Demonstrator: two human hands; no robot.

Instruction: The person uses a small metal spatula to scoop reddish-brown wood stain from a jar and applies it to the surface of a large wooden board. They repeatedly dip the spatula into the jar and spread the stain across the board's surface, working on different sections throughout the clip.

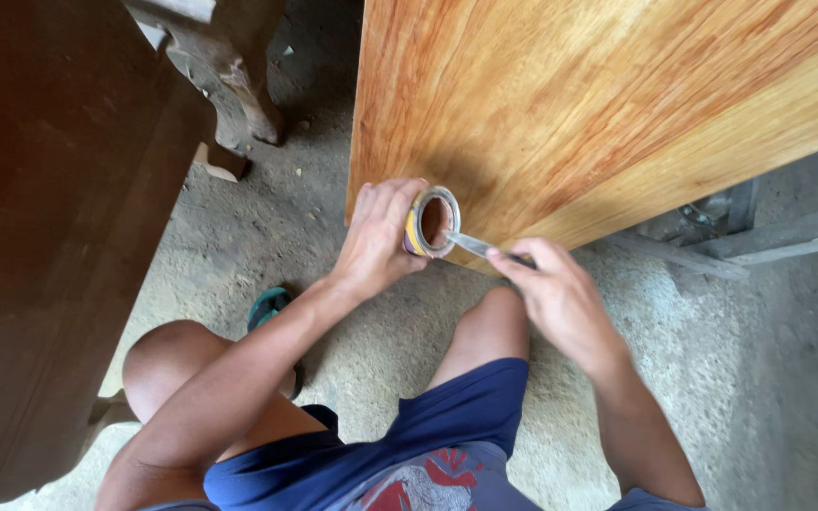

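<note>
My left hand [379, 237] grips a small round can [431, 222] with a yellow side, tipped so its open mouth faces me. It is held against the lower edge of a large orange-brown wooden panel [598, 104]. My right hand [556, 289] holds a thin flat metal blade [471, 244] by its dark handle, and the blade's tip reaches into the can's mouth. Both knees and blue shorts show below the hands.
A dark brown wooden furniture piece [49, 218] fills the left side, with a carved leg [234, 85] behind it. The floor is rough concrete [712, 360]. A green sandal [267, 308] sits by my left knee. Grey wooden slats [769, 241] lie at the right.
</note>
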